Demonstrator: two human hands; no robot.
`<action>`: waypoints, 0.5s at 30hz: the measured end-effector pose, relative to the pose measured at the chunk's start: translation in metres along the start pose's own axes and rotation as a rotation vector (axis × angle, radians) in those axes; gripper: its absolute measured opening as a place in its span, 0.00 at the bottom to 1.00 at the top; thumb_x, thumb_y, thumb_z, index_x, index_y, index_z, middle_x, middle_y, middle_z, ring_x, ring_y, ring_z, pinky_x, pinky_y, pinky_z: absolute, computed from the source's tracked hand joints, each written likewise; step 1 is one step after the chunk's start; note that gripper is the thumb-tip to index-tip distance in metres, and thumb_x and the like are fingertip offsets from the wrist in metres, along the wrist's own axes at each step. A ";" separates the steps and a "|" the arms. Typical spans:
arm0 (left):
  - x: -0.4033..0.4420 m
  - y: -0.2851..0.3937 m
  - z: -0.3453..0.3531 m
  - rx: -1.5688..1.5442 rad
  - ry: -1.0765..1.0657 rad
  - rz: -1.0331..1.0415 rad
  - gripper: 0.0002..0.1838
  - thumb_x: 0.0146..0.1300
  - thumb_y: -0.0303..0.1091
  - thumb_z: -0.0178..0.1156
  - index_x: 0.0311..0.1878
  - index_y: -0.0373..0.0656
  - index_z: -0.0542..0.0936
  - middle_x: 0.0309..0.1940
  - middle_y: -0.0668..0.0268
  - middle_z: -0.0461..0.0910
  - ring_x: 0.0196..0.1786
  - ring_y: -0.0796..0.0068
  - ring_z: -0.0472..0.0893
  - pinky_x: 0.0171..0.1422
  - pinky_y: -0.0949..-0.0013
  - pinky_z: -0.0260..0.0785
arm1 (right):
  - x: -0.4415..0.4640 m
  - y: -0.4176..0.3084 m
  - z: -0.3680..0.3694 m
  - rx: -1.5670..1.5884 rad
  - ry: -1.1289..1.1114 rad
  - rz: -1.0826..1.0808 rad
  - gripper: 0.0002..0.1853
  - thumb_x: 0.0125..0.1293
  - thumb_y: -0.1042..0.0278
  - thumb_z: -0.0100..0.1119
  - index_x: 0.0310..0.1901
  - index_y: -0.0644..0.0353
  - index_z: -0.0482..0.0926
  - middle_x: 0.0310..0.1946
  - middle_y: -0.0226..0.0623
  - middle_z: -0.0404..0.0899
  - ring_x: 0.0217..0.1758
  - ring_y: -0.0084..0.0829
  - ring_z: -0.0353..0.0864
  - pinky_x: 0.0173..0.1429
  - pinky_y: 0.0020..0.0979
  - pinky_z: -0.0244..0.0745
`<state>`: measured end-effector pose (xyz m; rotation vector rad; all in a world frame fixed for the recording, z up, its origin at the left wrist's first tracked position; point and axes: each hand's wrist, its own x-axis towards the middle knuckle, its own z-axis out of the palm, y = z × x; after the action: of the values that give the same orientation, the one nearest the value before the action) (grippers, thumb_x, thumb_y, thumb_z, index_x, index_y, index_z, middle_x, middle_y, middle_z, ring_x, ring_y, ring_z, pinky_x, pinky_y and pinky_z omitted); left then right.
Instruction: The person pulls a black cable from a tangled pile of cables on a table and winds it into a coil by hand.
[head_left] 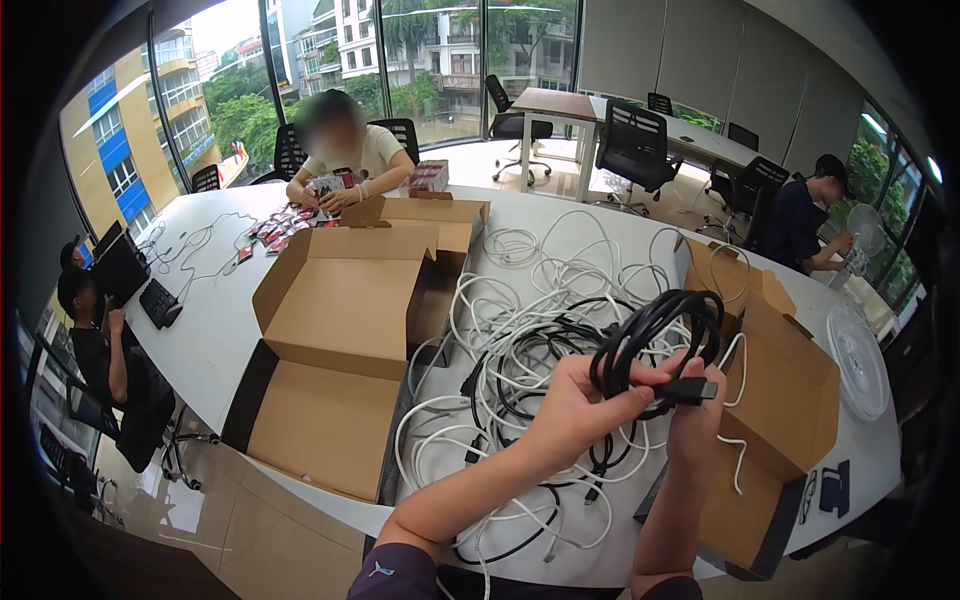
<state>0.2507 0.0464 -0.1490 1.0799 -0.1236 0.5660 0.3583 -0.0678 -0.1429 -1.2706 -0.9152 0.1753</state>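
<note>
A coiled black cable [612, 352] is held up in front of me over the table. My left hand [590, 395] is closed around the lower left part of the coil, with thumb and fingers pinching it. Beside it, my right hand [694, 415] grips the coil's right side near a black plug [686, 391] with a metal tip, which looks like an HDMI plug. Some right fingers are hidden behind the cable. Below and behind both hands spreads a tangled pile of white cables [472, 318], with more black cables [520, 352] mixed in.
Open cardboard boxes stand left [340, 290] and right [785, 350] of the pile. A clear round plastic piece [857, 362], eyeglasses [808, 497] and a dark item [835, 487] lie at right. Across the table, a person [340, 160] handles small red packets [285, 228]. Other people sit left and right.
</note>
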 end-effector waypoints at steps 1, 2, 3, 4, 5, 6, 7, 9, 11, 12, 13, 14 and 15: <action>-0.002 0.002 0.001 -0.007 -0.025 -0.023 0.13 0.56 0.22 0.63 0.46 0.36 0.84 0.37 0.69 0.79 0.42 0.81 0.76 0.47 0.76 0.66 | 0.002 0.001 0.000 0.019 -0.037 0.015 0.28 0.74 0.45 0.46 0.28 0.62 0.77 0.20 0.25 0.74 0.22 0.13 0.68 0.26 0.18 0.59; -0.002 0.004 0.002 -0.012 -0.051 -0.044 0.12 0.56 0.21 0.63 0.45 0.37 0.85 0.36 0.69 0.78 0.42 0.80 0.76 0.47 0.76 0.66 | 0.003 0.003 0.001 0.018 -0.039 0.000 0.27 0.75 0.45 0.46 0.28 0.62 0.77 0.19 0.24 0.73 0.21 0.13 0.68 0.25 0.18 0.59; -0.001 0.006 0.001 -0.015 -0.061 -0.068 0.13 0.56 0.21 0.62 0.45 0.37 0.85 0.36 0.69 0.78 0.42 0.80 0.76 0.47 0.75 0.65 | 0.003 0.003 0.002 0.012 -0.041 0.023 0.26 0.75 0.46 0.46 0.28 0.62 0.77 0.19 0.24 0.73 0.21 0.13 0.68 0.25 0.18 0.59; -0.001 0.008 0.000 -0.018 -0.071 -0.093 0.13 0.55 0.21 0.62 0.45 0.37 0.85 0.36 0.68 0.79 0.43 0.80 0.76 0.48 0.75 0.65 | 0.002 0.002 0.002 0.004 -0.042 0.046 0.26 0.75 0.47 0.46 0.28 0.62 0.77 0.19 0.25 0.73 0.21 0.13 0.68 0.25 0.18 0.59; 0.001 0.010 -0.001 -0.021 -0.082 -0.117 0.13 0.55 0.21 0.62 0.45 0.37 0.85 0.37 0.67 0.79 0.43 0.79 0.76 0.48 0.75 0.65 | 0.003 0.000 0.002 -0.004 -0.042 0.068 0.26 0.75 0.48 0.47 0.28 0.61 0.77 0.19 0.25 0.73 0.21 0.14 0.68 0.24 0.19 0.59; 0.003 0.013 -0.001 -0.053 -0.127 -0.089 0.16 0.54 0.20 0.62 0.48 0.37 0.84 0.40 0.65 0.80 0.46 0.76 0.77 0.53 0.73 0.65 | 0.003 -0.002 0.003 0.033 -0.043 0.117 0.23 0.75 0.51 0.48 0.27 0.60 0.75 0.21 0.25 0.73 0.22 0.14 0.69 0.24 0.20 0.60; 0.005 0.014 -0.001 -0.061 -0.148 -0.063 0.17 0.54 0.20 0.62 0.49 0.37 0.84 0.42 0.64 0.80 0.47 0.75 0.77 0.54 0.72 0.65 | 0.003 0.002 0.005 0.068 -0.012 0.103 0.22 0.74 0.52 0.48 0.27 0.60 0.74 0.21 0.26 0.73 0.22 0.14 0.69 0.24 0.20 0.60; 0.004 0.012 -0.001 -0.086 -0.178 -0.027 0.19 0.53 0.20 0.63 0.51 0.37 0.83 0.44 0.63 0.81 0.49 0.72 0.77 0.58 0.71 0.65 | -0.001 0.014 0.009 0.136 0.051 0.099 0.20 0.74 0.54 0.49 0.26 0.59 0.73 0.23 0.26 0.74 0.23 0.14 0.70 0.25 0.20 0.62; 0.005 0.016 -0.006 0.005 -0.236 0.011 0.21 0.52 0.21 0.64 0.53 0.38 0.83 0.47 0.62 0.82 0.53 0.70 0.77 0.62 0.67 0.64 | -0.004 0.018 0.002 0.230 -0.055 0.205 0.17 0.73 0.55 0.52 0.30 0.59 0.73 0.28 0.27 0.76 0.28 0.17 0.72 0.33 0.22 0.66; 0.003 0.022 -0.004 0.033 -0.247 0.010 0.22 0.52 0.22 0.65 0.53 0.38 0.83 0.47 0.61 0.82 0.53 0.70 0.77 0.62 0.66 0.64 | -0.006 0.026 -0.004 0.300 -0.120 0.225 0.16 0.73 0.55 0.52 0.34 0.60 0.75 0.32 0.28 0.77 0.32 0.19 0.74 0.38 0.24 0.68; 0.002 0.029 -0.003 0.063 -0.260 0.011 0.22 0.52 0.22 0.65 0.54 0.39 0.82 0.47 0.61 0.82 0.53 0.69 0.77 0.62 0.66 0.64 | -0.007 0.030 -0.007 0.372 -0.185 0.242 0.16 0.73 0.54 0.53 0.38 0.61 0.77 0.35 0.28 0.78 0.37 0.20 0.76 0.43 0.25 0.70; 0.002 0.036 -0.003 0.055 -0.254 -0.075 0.23 0.51 0.22 0.66 0.54 0.38 0.82 0.48 0.60 0.82 0.56 0.69 0.77 0.65 0.63 0.64 | -0.006 0.031 -0.006 0.342 -0.197 0.260 0.17 0.72 0.52 0.53 0.39 0.60 0.78 0.36 0.29 0.79 0.38 0.20 0.77 0.42 0.25 0.70; 0.002 0.037 -0.005 0.067 -0.262 -0.060 0.23 0.52 0.22 0.65 0.55 0.38 0.81 0.49 0.60 0.82 0.56 0.70 0.77 0.64 0.63 0.64 | -0.006 0.029 -0.004 0.312 -0.208 0.278 0.18 0.72 0.51 0.53 0.40 0.60 0.78 0.37 0.29 0.79 0.38 0.21 0.78 0.42 0.25 0.71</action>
<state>0.2329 0.0640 -0.1211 1.2164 -0.3011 0.3748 0.3669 -0.0647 -0.1709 -1.0950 -0.8446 0.6550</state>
